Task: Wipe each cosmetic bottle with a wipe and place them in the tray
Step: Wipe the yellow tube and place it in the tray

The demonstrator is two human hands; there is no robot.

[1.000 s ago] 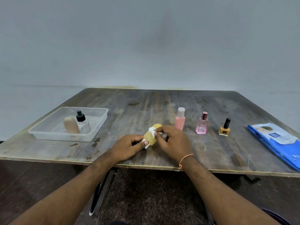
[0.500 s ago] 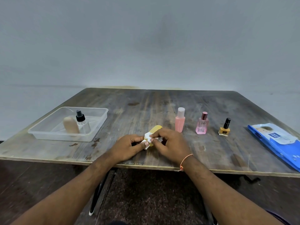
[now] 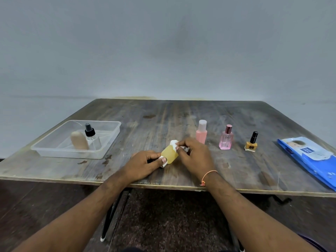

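A yellow bottle (image 3: 169, 154) lies tilted over the table's front middle. My left hand (image 3: 145, 163) grips its white-capped lower end. My right hand (image 3: 195, 156) pinches a white wipe (image 3: 174, 143) against the bottle's far end. Behind my right hand stands a pink bottle with a white cap (image 3: 201, 132). To its right stand a pink perfume bottle (image 3: 226, 140) and a small yellow nail polish bottle with a black cap (image 3: 251, 143). The clear plastic tray (image 3: 111, 138) at the left holds a beige bottle (image 3: 78, 141) and a clear spray bottle with a black top (image 3: 91, 137).
A blue pack of wipes (image 3: 309, 158) lies at the table's right edge. The worn wooden table (image 3: 163, 113) stands against a plain grey wall. Its front edge runs just under my wrists, with dark floor and table legs below.
My right hand has slid the wipe from the bottle's lower part back up to its far end. The yellow bottle shows more of its side now. My left hand has stayed put.
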